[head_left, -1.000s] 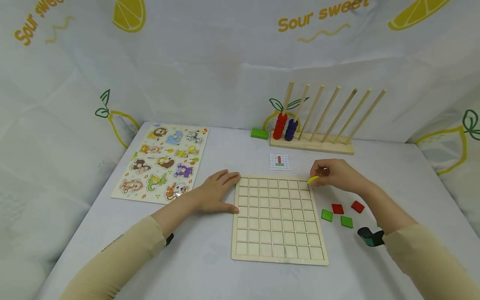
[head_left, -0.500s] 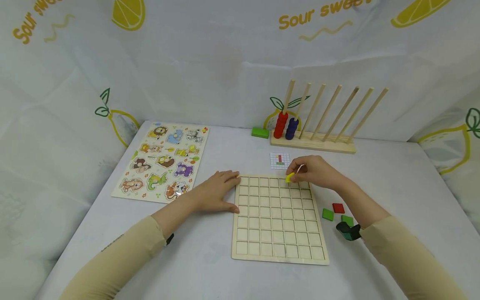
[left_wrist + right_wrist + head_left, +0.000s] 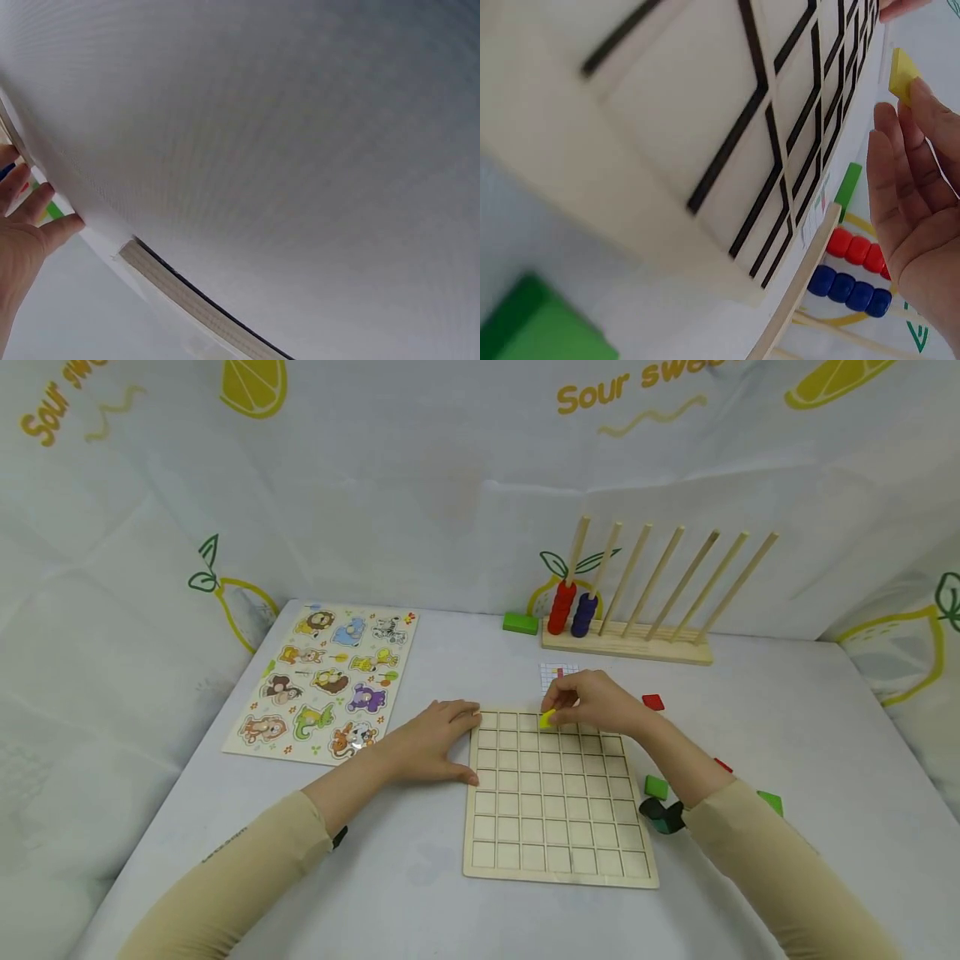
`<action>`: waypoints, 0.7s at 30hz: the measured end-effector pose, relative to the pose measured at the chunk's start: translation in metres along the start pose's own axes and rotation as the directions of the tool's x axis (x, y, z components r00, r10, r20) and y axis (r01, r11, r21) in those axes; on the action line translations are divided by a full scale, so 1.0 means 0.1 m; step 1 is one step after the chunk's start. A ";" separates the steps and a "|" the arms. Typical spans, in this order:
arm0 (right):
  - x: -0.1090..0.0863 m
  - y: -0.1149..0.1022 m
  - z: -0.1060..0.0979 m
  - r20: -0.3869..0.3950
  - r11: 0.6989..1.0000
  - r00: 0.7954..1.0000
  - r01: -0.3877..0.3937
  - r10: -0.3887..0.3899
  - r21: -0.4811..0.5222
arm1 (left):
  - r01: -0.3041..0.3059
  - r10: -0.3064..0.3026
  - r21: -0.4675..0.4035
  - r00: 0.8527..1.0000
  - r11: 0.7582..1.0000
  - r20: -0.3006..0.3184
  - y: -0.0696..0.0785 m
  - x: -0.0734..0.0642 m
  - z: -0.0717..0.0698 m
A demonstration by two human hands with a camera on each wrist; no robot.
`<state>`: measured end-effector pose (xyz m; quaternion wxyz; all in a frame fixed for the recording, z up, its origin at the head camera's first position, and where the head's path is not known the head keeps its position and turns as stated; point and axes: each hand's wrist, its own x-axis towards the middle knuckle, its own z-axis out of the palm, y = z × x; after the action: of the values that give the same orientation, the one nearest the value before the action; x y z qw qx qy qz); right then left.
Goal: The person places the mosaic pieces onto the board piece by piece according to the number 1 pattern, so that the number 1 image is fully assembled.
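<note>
Thumb and fingertips of my right hand [image 3: 596, 702] pinch a small yellow square tile [image 3: 547, 719] at the top row of the wooden grid board [image 3: 561, 879], near its middle column. In the right wrist view the yellow tile [image 3: 902, 75] stands tilted between thumb and fingers. My left hand [image 3: 431, 743] lies spread at the board's left side, fingertips on the upper left corner and thumb on the left edge. Behind the right hand is a small printed pattern card [image 3: 551, 673], partly covered by it. Loose tiles lie right of the board: a green tile [image 3: 656, 787] and a red tile [image 3: 653, 702].
An animal picture puzzle [image 3: 322, 685] lies at the left. At the back stand a peg abacus [image 3: 626, 647] with red and dark blue beads and a green block [image 3: 521, 623]. More tiles, a red one [image 3: 723, 766] and a green one [image 3: 770, 802], show beside the right forearm.
My right hand has moved left along the board's top edge with the yellow tile, from the upper right corner to the middle. A red tile now shows behind it. The left hand stays put.
</note>
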<state>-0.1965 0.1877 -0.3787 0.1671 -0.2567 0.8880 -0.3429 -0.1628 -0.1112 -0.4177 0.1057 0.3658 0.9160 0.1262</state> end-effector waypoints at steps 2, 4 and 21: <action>0.03 -0.02 0.04 0.008 1.000 1.000 0.004 -0.004 0.001 | 0.005 -0.005 0.004 1.000 1.000 0.001 0.00 0.00 0.00; 0.05 -0.04 0.07 0.017 1.000 1.000 0.005 -0.005 0.001 | 0.009 -0.009 0.012 1.000 1.000 0.006 -0.01 0.00 0.01; 0.13 -0.12 0.25 0.088 1.000 0.996 -0.022 0.022 -0.007 | 0.023 -0.023 0.032 1.000 0.999 0.014 -0.03 -0.02 0.04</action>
<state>-0.1913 0.1595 -0.3902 0.2090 -0.2622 0.8837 -0.3265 -0.1624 -0.1137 -0.4220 0.1079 0.3579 0.9212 0.1077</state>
